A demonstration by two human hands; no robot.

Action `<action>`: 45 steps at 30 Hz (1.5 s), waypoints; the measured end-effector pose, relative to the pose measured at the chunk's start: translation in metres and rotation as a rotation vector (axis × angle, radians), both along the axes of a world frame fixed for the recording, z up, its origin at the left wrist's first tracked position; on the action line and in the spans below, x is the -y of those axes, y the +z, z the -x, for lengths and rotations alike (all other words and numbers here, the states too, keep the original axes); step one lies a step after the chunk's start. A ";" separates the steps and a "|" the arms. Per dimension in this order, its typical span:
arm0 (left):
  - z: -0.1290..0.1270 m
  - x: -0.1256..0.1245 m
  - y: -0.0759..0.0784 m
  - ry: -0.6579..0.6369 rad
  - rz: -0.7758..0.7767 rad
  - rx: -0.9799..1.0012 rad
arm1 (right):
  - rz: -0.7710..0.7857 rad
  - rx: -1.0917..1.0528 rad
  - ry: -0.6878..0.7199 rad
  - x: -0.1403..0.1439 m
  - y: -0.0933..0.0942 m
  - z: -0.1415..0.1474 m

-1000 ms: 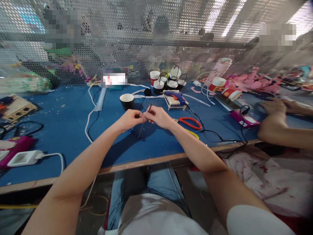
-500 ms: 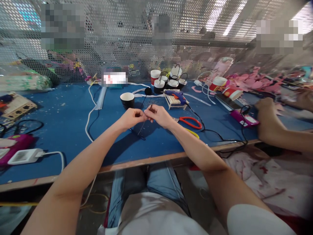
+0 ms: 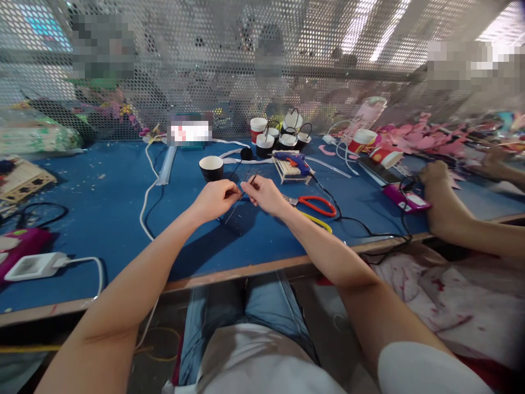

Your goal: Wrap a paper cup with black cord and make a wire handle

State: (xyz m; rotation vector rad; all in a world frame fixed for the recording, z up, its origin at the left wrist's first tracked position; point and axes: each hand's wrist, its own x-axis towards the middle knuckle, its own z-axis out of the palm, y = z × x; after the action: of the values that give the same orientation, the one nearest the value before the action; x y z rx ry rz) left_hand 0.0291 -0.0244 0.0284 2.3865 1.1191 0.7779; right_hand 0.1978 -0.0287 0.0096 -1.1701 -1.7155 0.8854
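Note:
Over the blue table, my left hand [image 3: 218,198] pinches a thin, wire-like strand [image 3: 233,212] that slants down below its fingertips. Close to its right, my right hand [image 3: 264,195] is closed, thumb against fingers, with the tip of a thin dark piece [image 3: 252,179] poking out above. Whether this piece and the strand are one, I cannot tell. Just behind my left hand stands a black paper cup [image 3: 211,174] with a white inside. A round black pad [image 3: 246,154] with a thin dark stem lies beyond my hands. Red-and-yellow-handled pliers [image 3: 315,206] rest beside my right wrist.
A blue glue gun [image 3: 297,160] sits on a small wooden rack [image 3: 292,173]. Several cups with black loops [image 3: 264,148] stand behind it. Cables and a purple power strip [image 3: 406,199] lie at right, near another person's arm [image 3: 447,219]. A perforated metal screen [image 3: 229,65] closes the back.
My hands have drawn slightly apart, the left one shifting a little left and leaving a gap between the fingertips. The view has also shifted slightly.

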 end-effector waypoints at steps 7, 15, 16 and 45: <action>-0.003 0.004 -0.002 0.075 -0.082 -0.025 | -0.139 0.078 -0.133 0.000 -0.004 0.006; -0.002 -0.003 -0.008 -0.034 0.348 0.273 | -0.016 -0.089 0.110 0.003 0.001 0.002; -0.002 -0.004 -0.008 -0.052 0.384 0.303 | -0.009 -0.095 0.124 0.004 0.003 0.001; 0.001 -0.004 -0.005 -0.100 0.412 0.283 | 0.014 -0.074 0.133 -0.001 -0.001 -0.002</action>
State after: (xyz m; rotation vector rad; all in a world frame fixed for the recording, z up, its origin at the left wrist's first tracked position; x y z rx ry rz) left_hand 0.0283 -0.0200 0.0231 1.9071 0.9311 0.7396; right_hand 0.2002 -0.0276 0.0088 -1.0283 -1.7452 1.0099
